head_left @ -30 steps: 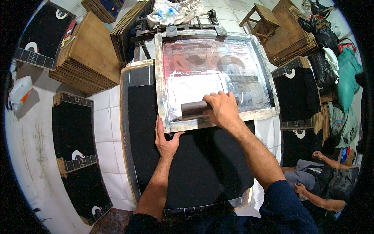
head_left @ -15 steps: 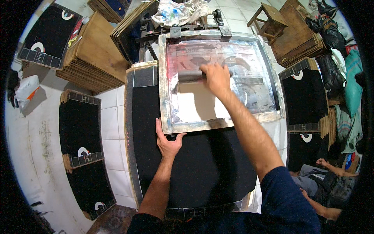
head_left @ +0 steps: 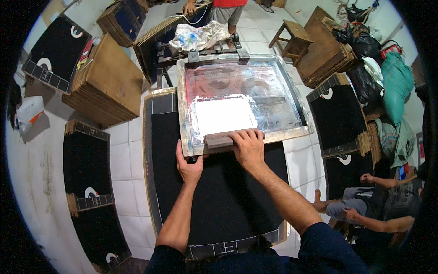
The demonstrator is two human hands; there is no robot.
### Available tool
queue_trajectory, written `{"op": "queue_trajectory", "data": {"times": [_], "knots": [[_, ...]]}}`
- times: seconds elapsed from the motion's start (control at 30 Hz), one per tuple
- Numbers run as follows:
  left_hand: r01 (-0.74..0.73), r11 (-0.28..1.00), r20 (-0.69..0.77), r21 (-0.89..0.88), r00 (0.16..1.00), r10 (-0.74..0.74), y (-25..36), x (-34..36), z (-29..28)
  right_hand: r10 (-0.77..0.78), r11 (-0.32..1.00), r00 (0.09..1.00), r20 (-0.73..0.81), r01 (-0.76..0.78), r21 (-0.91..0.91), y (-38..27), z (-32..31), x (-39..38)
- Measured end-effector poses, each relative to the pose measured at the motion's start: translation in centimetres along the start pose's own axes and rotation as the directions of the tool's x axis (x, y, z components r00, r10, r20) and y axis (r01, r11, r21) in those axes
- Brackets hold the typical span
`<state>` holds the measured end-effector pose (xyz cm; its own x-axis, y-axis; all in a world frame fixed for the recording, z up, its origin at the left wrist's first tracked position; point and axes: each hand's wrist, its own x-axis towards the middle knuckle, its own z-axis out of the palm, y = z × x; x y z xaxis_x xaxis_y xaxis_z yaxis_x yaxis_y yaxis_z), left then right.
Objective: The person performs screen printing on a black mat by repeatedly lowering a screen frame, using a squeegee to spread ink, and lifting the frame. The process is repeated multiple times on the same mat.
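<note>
In front of me lies a wooden screen-printing frame [head_left: 297,98], its mesh smeared red and grey, with a bright white rectangular patch [head_left: 223,114] in its near left part. My right hand [head_left: 248,148] is closed around a brown wooden squeegee [head_left: 219,139] at the frame's near rail. My left hand [head_left: 189,169] grips the frame's near left corner from below, its thumb and fingers on either side. Beneath the frame, black fabric [head_left: 205,201] covers a board and stretches toward me. The squeegee's blade edge is hidden.
Boards with black fabric [head_left: 86,160] stand along the left wall, others [head_left: 340,118] at right. Stacked brown boards [head_left: 109,77] rise at far left. A wooden stool [head_left: 292,39] stands far right. One person [head_left: 378,201] sits at right; another in red [head_left: 228,3] stands beyond the frame.
My right hand has drawn the squeegee toward me, from the middle of the mesh to the near rail. My left hand keeps the corner. The view has shifted, showing the person in red.
</note>
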<state>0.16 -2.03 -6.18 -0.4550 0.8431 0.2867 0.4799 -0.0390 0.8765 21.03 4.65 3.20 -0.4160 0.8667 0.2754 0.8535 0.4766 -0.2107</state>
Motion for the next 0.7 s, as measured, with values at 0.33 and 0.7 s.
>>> {"op": "queue_trajectory", "data": {"times": [0.33,0.7], "knots": [[-0.210,0.864,-0.128,-0.458,0.977,0.169,16.0,16.1,-6.7,-0.282,0.950,0.817,-0.502,0.166,-0.263,0.4,-16.6,19.2],[0.635,0.608,0.080,0.477,0.658,-0.749,-27.2,-20.0,-27.3,-0.036,0.965,0.939,-0.342,-0.056,-0.255,0.5,-24.5,29.2]]}}
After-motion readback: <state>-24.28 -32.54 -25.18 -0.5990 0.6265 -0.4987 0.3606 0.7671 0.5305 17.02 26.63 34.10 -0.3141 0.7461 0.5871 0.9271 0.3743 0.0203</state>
